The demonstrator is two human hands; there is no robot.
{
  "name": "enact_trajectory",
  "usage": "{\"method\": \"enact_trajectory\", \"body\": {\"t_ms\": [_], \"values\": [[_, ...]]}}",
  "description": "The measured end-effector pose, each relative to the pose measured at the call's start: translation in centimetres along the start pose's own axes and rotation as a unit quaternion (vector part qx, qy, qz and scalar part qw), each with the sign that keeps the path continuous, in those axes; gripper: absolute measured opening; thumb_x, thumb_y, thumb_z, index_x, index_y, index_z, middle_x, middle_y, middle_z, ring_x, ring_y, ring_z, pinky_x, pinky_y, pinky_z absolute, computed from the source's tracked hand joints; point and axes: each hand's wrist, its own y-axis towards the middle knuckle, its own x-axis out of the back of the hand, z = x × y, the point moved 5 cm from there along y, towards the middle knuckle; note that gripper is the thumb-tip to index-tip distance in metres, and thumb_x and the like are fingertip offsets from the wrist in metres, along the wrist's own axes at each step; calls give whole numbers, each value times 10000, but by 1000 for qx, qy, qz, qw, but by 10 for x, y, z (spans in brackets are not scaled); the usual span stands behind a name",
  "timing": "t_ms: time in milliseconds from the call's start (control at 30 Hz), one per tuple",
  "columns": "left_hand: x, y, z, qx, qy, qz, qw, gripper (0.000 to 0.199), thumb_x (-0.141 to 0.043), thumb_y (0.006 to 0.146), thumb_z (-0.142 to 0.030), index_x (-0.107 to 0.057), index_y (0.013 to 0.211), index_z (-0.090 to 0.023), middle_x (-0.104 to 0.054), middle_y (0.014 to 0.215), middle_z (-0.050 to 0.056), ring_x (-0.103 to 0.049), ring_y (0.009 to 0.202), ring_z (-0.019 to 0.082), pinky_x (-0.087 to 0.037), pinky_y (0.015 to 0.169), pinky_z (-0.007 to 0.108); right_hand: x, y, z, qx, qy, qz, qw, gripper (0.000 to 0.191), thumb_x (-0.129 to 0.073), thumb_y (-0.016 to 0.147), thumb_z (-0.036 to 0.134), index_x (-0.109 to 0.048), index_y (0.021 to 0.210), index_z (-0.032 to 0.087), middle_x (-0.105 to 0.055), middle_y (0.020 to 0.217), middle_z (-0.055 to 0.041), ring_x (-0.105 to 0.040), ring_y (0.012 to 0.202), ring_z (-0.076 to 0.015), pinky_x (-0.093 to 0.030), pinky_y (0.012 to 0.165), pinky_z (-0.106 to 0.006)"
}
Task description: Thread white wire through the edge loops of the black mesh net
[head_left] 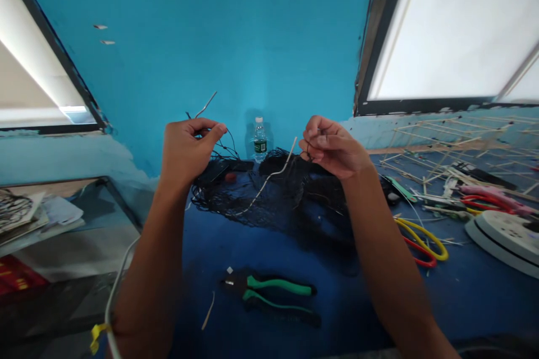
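Above the table, my left hand (pixel 187 148) pinches a strand of black netting (pixel 252 193) between thumb and forefinger. A short bent pale wire (pixel 206 105) sticks up behind that hand. Level with it, my right hand (pixel 332 148) has its fingertips closed on another dark strand of the netting. The net hangs and bunches between both hands and spreads onto the table. A longer bent pale wire (pixel 269 179) runs up through the mesh, its tip just left of my right hand. In front of the net lie green-handled pliers (pixel 278 289).
A water bottle (pixel 260 140) stands by the blue wall. On the blue table's right are yellow-handled (pixel 425 238) and red-handled tools, a white reel (pixel 505 238) and a thin stick frame (pixel 458 140). A white cable (pixel 120 286) passes by my left forearm. Papers (pixel 54 216) lie left.
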Motion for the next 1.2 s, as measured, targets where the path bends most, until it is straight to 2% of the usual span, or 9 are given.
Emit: {"method": "enact_trajectory", "body": {"t_ms": [100, 267, 433, 567, 667, 833, 967, 1033, 1200], "values": [[1, 1, 3, 28, -8, 13, 1000, 204, -786, 765, -404, -794, 803, -204, -517, 565, -27, -345, 501, 93, -245, 486, 299, -7, -4, 8, 25, -5, 20, 999, 349, -845, 739, 414, -569, 817, 215, -434, 627, 71, -396, 530, -74, -335, 509, -253], [1, -1, 2, 58, -16, 38, 997, 208, -785, 756, -408, -790, 801, -205, -460, 523, -39, -343, 488, 98, -264, 486, 295, -23, -9, 19, 40, -26, 6, 999, 331, -801, 806, 463, -579, 841, 220, -499, 691, 50, -374, 495, -58, -334, 474, -259], [-3, -3, -5, 37, -14, 59, 997, 237, -771, 752, -416, -800, 801, -186, -505, 536, -31, -347, 476, 90, -258, 463, 287, -46, -7, 21, 58, -33, -19, 998, 248, -756, 862, 429, -644, 884, 210, -553, 757, 22, -366, 520, -51, -302, 449, -235], [-4, -4, -10, 14, -1, 68, 998, 208, -761, 767, -400, -810, 803, -201, -522, 525, -29, -357, 471, 90, -251, 459, 280, -58, -5, 14, 54, -12, 32, 998, 200, -746, 888, 391, -692, 921, 200, -562, 761, 17, -362, 529, -50, -307, 443, -221], [-2, -3, -8, 15, 4, 61, 998, 212, -770, 766, -407, -814, 804, -203, -535, 535, -26, -363, 473, 86, -255, 461, 276, -59, -5, 11, 64, -12, 42, 997, 189, -742, 895, 388, -705, 925, 205, -573, 761, 13, -376, 531, -53, -292, 446, -224], [1, -3, -6, 31, 2, 54, 998, 236, -774, 762, -414, -816, 823, -189, -517, 541, -29, -363, 476, 84, -262, 464, 278, -54, -6, 15, 102, -44, -27, 993, 233, -738, 881, 452, -704, 926, 227, -488, 649, 39, -332, 506, -65, -270, 455, -241], [2, -3, -7, 34, -11, 51, 998, 228, -777, 756, -406, -811, 810, -187, -489, 515, -36, -351, 469, 82, -242, 456, 275, -54, -7, 18, 133, -35, -42, 990, 196, -731, 891, 432, -724, 921, 238, -393, 574, 59, -306, 490, -74, -247, 441, -238], [2, -3, -7, 34, -7, 55, 998, 239, -774, 754, -415, -813, 812, -186, -487, 507, -37, -348, 460, 82, -231, 450, 273, -54, -7, 17, 137, -29, -29, 990, 190, -739, 890, 422, -744, 919, 235, -417, 570, 58, -314, 482, -69, -250, 438, -235], [0, -3, -7, 11, 23, 77, 997, 255, -745, 776, -427, -818, 815, -186, -531, 532, -26, -368, 469, 85, -254, 460, 272, -62, -8, 13, 145, -33, 55, 987, 152, -738, 912, 343, -805, 971, 220, -490, 584, 41, -386, 508, -59, -297, 457, -215]]}}
